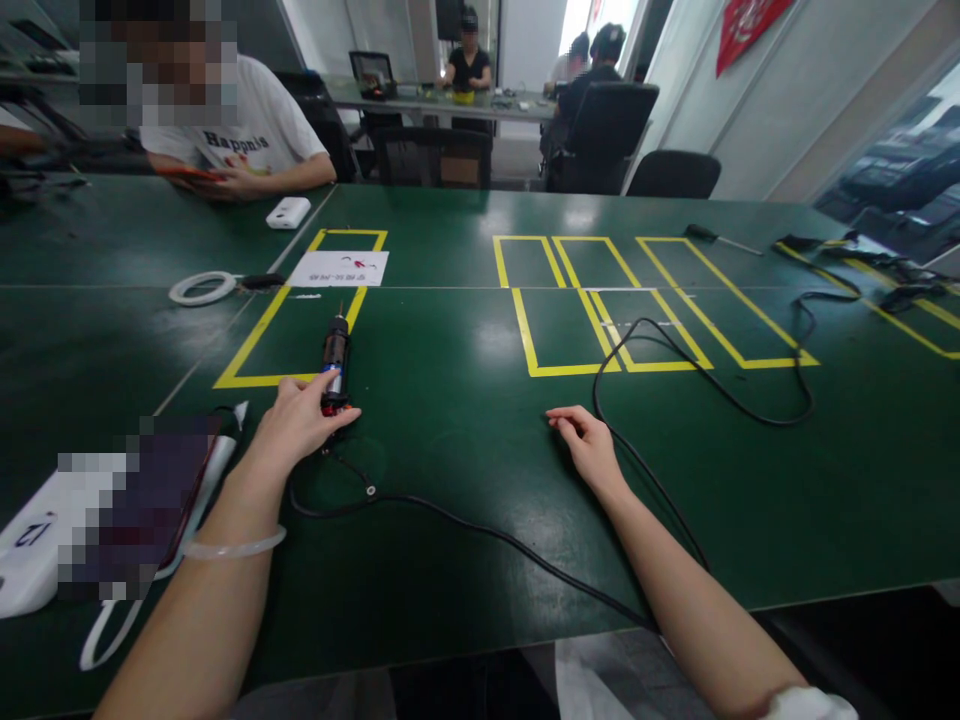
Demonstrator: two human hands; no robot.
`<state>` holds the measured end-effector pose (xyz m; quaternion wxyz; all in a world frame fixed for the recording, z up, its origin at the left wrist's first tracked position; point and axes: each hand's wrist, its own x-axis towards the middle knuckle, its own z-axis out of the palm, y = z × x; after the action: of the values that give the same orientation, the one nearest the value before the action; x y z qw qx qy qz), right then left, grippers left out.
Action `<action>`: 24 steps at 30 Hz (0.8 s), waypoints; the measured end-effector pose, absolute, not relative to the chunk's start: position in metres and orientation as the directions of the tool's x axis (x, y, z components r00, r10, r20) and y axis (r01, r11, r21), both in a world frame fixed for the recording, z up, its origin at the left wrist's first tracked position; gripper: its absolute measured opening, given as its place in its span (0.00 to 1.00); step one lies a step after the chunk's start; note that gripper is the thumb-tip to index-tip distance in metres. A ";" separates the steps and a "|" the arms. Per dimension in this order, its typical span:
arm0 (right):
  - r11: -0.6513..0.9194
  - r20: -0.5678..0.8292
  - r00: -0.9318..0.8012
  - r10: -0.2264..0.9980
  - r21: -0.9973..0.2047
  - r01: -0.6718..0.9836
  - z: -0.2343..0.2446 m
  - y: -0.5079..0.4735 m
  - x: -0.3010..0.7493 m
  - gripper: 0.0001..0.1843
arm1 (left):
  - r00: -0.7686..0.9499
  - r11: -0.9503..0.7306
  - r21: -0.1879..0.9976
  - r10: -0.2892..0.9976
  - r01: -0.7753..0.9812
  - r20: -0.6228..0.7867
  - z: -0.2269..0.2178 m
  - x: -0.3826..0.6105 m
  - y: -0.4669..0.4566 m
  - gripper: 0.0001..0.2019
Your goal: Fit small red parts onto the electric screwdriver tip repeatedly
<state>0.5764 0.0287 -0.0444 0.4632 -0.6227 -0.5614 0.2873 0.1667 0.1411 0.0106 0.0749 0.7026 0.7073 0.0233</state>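
Observation:
A dark, slim electric screwdriver (337,345) with a thin metal tip lies on the green table, the tip facing away from me. My left hand (300,420) grips its near end, which shows red parts and hides partly behind my fingers. From that end runs a black cable (480,527), with a small ring (370,491) on a short cord beside it. My right hand (585,445) rests at the table with fingers curled together and nothing visible in them. It sits just left of a loop of black cable.
Yellow tape frames (536,372) mark the table (450,440). A white paper card (341,268), a white cable coil (202,288) and a long screwdriver (705,235) lie farther off. At left are a phone (161,500) and a white device (37,540). A person (247,130) sits opposite.

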 end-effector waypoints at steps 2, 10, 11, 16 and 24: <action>0.064 0.170 0.196 0.966 -0.889 0.454 -0.042 0.028 0.575 0.13 | -0.011 0.023 0.127 0.996 0.992 -0.090 0.017 0.170 0.137 0.39; 0.048 0.157 0.194 0.968 -0.879 0.475 -0.035 0.028 0.568 0.13 | -0.021 0.022 0.019 0.999 1.000 -0.041 0.025 0.184 0.119 0.23; 0.045 0.155 0.191 0.969 -0.876 0.480 -0.035 0.028 0.567 0.13 | -0.012 0.013 0.023 0.999 1.000 -0.033 0.024 0.181 0.119 0.21; 0.042 0.153 0.178 0.972 -0.858 0.512 -0.033 0.028 0.559 0.13 | 0.017 -0.017 0.031 1.000 0.999 -0.004 0.021 0.167 0.121 0.15; 0.051 0.145 0.153 0.978 -0.866 0.497 -0.033 0.028 0.553 0.12 | -0.049 0.055 -0.117 0.997 0.992 0.052 0.037 0.190 0.100 0.20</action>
<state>0.5528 0.0282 -0.0326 0.4259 -0.6285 -0.5866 0.2820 0.1904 0.0996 0.0370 -0.0592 0.6869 0.7239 -0.0249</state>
